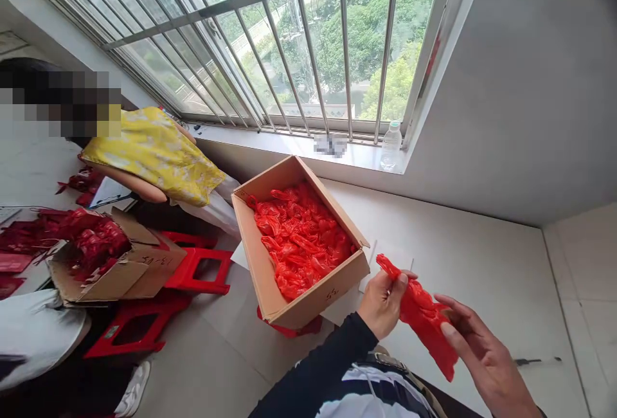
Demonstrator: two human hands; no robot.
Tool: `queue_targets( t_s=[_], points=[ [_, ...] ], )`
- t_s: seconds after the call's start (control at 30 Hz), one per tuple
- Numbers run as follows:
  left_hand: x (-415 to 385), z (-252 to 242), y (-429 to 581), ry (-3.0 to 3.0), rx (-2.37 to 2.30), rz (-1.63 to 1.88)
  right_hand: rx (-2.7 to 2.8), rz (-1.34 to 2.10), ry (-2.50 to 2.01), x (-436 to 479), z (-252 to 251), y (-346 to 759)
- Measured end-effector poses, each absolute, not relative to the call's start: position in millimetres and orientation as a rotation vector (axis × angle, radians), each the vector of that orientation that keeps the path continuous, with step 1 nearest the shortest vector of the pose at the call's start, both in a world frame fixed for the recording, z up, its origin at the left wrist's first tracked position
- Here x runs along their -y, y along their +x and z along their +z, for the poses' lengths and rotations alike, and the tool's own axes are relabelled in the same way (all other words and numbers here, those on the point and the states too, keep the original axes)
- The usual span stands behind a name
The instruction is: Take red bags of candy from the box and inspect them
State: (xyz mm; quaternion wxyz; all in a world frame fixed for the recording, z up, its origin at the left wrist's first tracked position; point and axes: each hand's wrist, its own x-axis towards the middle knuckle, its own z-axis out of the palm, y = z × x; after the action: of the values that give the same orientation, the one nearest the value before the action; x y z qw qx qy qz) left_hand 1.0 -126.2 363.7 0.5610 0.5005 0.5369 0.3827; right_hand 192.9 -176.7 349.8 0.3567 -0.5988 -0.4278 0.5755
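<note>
A red plastic bag (427, 321), narrow and crumpled, is stretched between my two hands over a white table. My left hand (383, 302) pinches it near its upper end, thumb and fingers closed on the plastic. At the bag's right side, my right hand (482, 354) holds its edge between thumb and fingers. To the left of my hands stands an open cardboard box (308, 305), filled with several crumpled red plastic bags (306, 238).
A white table (463, 244) runs along the wall. A clear bottle (391, 146) stands on the windowsill. Red stools (202, 270) and another box (149, 267) with dark red items are on the left. A person in a yellow top (159, 154) and another seated person are there.
</note>
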Motion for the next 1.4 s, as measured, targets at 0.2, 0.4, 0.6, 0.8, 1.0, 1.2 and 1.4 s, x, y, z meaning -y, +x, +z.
queue_targets(
  t_s=[0.2,0.4,0.6,0.8,1.0,1.2,1.4],
  points=[
    [134,359,-5,1.136,-1.37,0.919,1.269,1.298,-1.523,170,331,198],
    [132,361,-7,0.956,-1.267,1.008,1.537,1.087,-1.569,160,336,174],
    [122,377,-28,0.631,-1.118,1.16,1.498,1.424,-1.437,142,360,153],
    [119,380,-38,0.471,-0.973,1.184,1.493,1.472,-1.387,132,370,143],
    [113,383,-43,0.397,-0.875,1.22,1.578,1.281,-1.411,130,368,137],
    [111,383,-42,0.394,-0.904,1.224,1.689,1.133,-1.424,130,374,141],
    [113,375,-40,0.339,-0.843,1.356,1.762,1.242,-1.464,132,361,140]
  ],
)
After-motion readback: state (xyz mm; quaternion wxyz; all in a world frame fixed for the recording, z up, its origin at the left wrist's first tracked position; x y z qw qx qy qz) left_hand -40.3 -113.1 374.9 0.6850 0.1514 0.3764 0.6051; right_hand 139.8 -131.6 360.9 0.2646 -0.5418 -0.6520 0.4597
